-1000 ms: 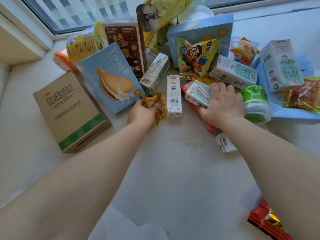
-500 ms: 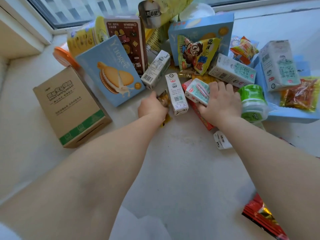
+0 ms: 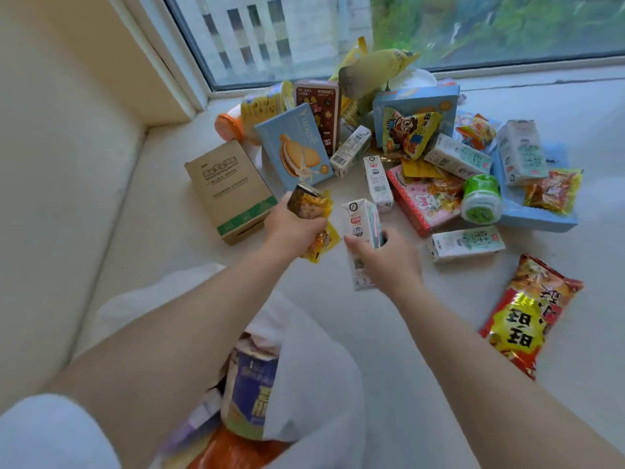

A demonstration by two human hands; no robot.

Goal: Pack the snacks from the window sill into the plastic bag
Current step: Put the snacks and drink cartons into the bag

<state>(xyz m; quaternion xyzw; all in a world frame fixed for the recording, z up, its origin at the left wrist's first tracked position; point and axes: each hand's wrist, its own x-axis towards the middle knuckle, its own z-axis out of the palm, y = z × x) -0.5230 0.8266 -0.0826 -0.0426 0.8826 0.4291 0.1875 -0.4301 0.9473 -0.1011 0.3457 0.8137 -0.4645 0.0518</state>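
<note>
Pulled back from the pile since a second ago, both hands lifted and drawn nearer, each with its catch. Nearest, a white plastic bag (image 3: pixel 314 377) gaping at the bottom edge of the view, already stuffed — a blue-and-cream packet and something orange showing inside. Just beyond, right hand (image 3: pixel 389 255) with fingers wrapped round a white milk carton (image 3: pixel 360 228), tall and slim, red logo on its face, held upright off the window sill (image 3: pixel 389 333). Left hand (image 3: pixel 292 225) beside it, fingers clenched on a crinkled yellow snack packet (image 3: pixel 313 214), one corner dangling below the palm. Off to the right, a red and yellow snack bag (image 3: pixel 527 313) lying flat. Farther on, the rest of the snacks heaped against the window — a pale blue biscuit box (image 3: pixel 294 147) leaning, a brown cardboard box (image 3: pixel 230 187), a green-lidded jar (image 3: pixel 480 198), a pink packet (image 3: pixel 426 198), more white cartons lying about.
</note>
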